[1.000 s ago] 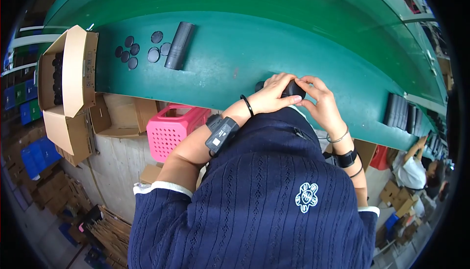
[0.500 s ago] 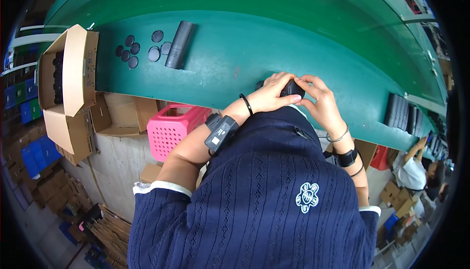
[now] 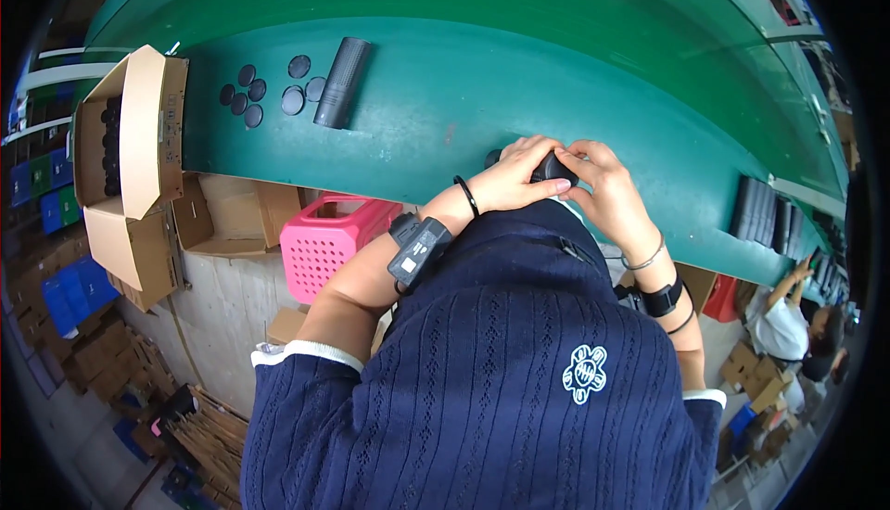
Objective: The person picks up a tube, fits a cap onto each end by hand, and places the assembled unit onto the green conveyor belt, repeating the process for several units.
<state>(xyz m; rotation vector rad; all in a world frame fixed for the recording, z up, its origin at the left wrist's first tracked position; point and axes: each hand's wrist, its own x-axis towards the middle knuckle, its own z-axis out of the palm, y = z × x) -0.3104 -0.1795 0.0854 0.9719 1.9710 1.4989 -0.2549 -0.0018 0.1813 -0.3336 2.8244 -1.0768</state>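
Note:
Over the near edge of the green table [image 3: 436,93], my left hand [image 3: 512,179] is closed around a black cylindrical tube [image 3: 549,168]. Part of the tube sticks out to the left of that hand. The fingertips and thumb of my right hand [image 3: 599,187] are closed on the tube's right end; whether a separate cap is there, the fingers hide. Farther left a similar black ribbed tube [image 3: 343,82] lies on the table. Several round black caps [image 3: 293,100] are spread beside it.
An open cardboard box [image 3: 148,139] with black parts stands at the table's left end. Below the table edge is a pink plastic stool [image 3: 324,248]. More black tubes [image 3: 756,211] lie at the right, near another person [image 3: 781,325].
Both hands stay in nearly the same place on the tube. My right fingers have shifted slightly at its end. The caps and the lying tube have not moved.

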